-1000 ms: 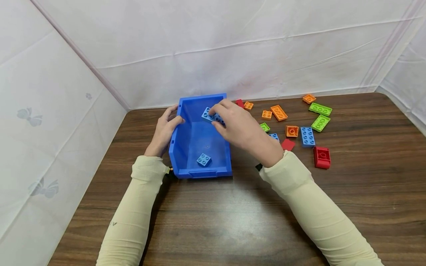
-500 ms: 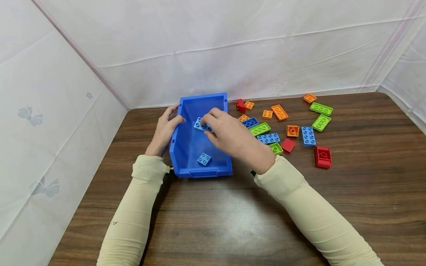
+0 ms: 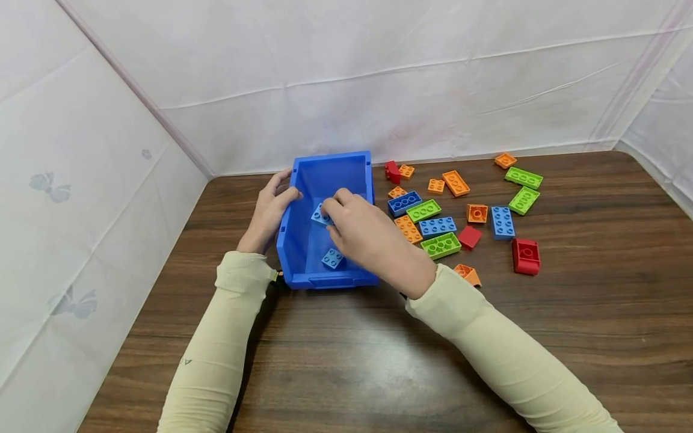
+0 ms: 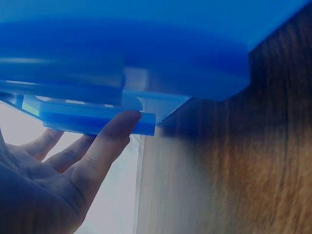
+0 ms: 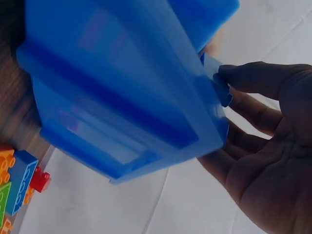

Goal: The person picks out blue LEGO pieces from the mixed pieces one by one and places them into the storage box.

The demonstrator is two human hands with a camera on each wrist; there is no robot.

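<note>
A blue plastic bin (image 3: 354, 281) stands on the table in the head view. My left hand (image 3: 267, 213) grips its left rim, with the thumb on the near side of the wall, as the left wrist view also shows. My right hand (image 3: 373, 237) reaches over the right wall and pinches a light blue building brick (image 3: 319, 215) inside the bin. The fingers cover much of that brick; I cannot tell whether it touches the floor. Nearer the front of the bin lies a small light blue brick (image 3: 332, 258), four-sided and studs up.
Right of the bin, loose bricks are scattered over the wooden table (image 3: 595, 288): a dark blue brick (image 3: 404, 203), a green brick (image 3: 441, 245), a red brick (image 3: 526, 256) and several others. A pale cloth wall (image 3: 379, 78) closes off the back.
My right hand has moved left and toward the front, lowering the light blue brick deeper into the bin. More loose bricks show beside the forearm. The left hand has stayed on the rim.
</note>
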